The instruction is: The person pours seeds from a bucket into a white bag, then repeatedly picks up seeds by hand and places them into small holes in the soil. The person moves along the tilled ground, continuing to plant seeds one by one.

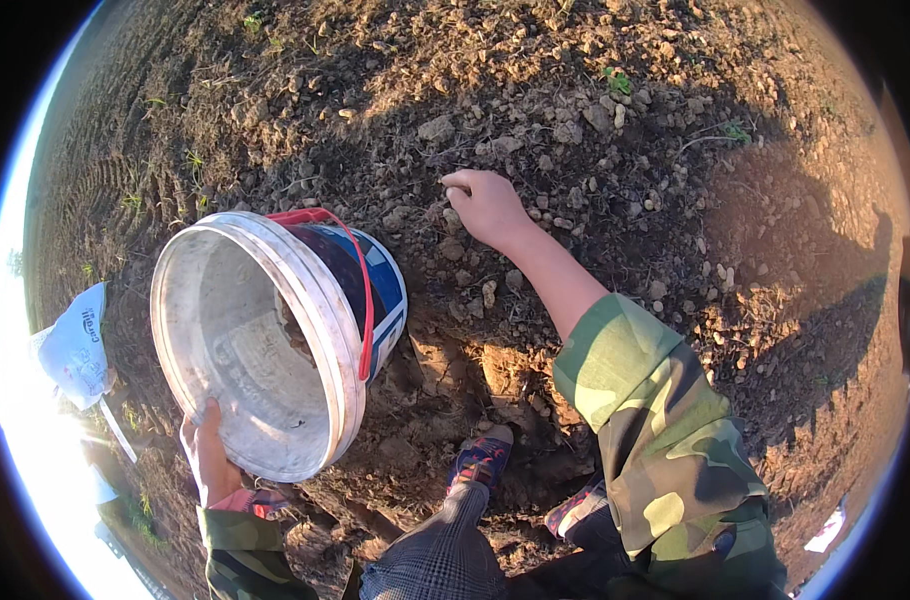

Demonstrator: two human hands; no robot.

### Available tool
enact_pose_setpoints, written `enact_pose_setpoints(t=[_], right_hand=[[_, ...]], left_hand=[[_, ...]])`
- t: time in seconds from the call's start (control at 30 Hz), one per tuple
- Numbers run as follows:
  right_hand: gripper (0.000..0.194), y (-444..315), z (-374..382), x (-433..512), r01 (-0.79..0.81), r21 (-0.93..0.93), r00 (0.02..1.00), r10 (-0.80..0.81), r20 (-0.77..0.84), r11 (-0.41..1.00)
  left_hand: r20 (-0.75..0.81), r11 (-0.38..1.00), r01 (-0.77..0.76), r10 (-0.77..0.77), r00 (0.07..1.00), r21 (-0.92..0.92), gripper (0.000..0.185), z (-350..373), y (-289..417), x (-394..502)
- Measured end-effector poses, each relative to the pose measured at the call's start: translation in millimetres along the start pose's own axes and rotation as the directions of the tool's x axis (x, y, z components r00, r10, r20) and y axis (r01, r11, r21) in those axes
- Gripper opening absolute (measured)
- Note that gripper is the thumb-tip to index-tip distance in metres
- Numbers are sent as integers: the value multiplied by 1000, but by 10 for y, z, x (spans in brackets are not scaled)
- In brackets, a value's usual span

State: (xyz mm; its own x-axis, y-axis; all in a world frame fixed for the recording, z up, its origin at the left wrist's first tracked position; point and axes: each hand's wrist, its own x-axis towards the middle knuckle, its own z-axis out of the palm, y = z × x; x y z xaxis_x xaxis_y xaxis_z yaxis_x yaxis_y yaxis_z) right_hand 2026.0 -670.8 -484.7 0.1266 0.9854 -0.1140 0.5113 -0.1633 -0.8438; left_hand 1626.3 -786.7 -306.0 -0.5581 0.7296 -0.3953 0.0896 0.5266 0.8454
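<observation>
My left hand (213, 459) grips the lower rim of a white plastic bucket (171, 300), thumb inside the mouth. The bucket lies tilted on its side over the soil, its mouth turned towards me. A red handle (366, 330) hangs over its blue-and-white printed outside. Inside, the pale wall is stained, with a brown patch deeper down. My right hand (487, 208) is low over the loose soil, right of the bucket, its fingers curled together. Nothing shows between its fingertips, though the palm is hidden. Peanut pods lie around it, such as a pod (488, 293) below the hand.
Clods (436, 130) and more pods cover the tilled ground. My foot (482, 457) in a patterned sock or shoe stands below the bucket. A white printed sack (79, 349) lies at far left. Small green plants (617, 81) grow ahead. Shadow falls across the right side.
</observation>
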Motion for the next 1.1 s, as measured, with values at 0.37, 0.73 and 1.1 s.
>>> enact_pose_setpoints(t=[0.37,0.73,1.1], right_hand=[[32,268,248,-329,-60,224,992,82,-93,973],[20,62,-1104,-830,-170,985,840,521,150,-9],[24,693,-1935,-727,293,930,760,535,-368,223]], left_hand=[[-145,993,-11,-7,989,-117,23,-435,-182,-1024],[100,984,-120,133,986,-128,38,-718,837,-1408],[397,976,-216,187,899,30,37,2676,1934,-946]])
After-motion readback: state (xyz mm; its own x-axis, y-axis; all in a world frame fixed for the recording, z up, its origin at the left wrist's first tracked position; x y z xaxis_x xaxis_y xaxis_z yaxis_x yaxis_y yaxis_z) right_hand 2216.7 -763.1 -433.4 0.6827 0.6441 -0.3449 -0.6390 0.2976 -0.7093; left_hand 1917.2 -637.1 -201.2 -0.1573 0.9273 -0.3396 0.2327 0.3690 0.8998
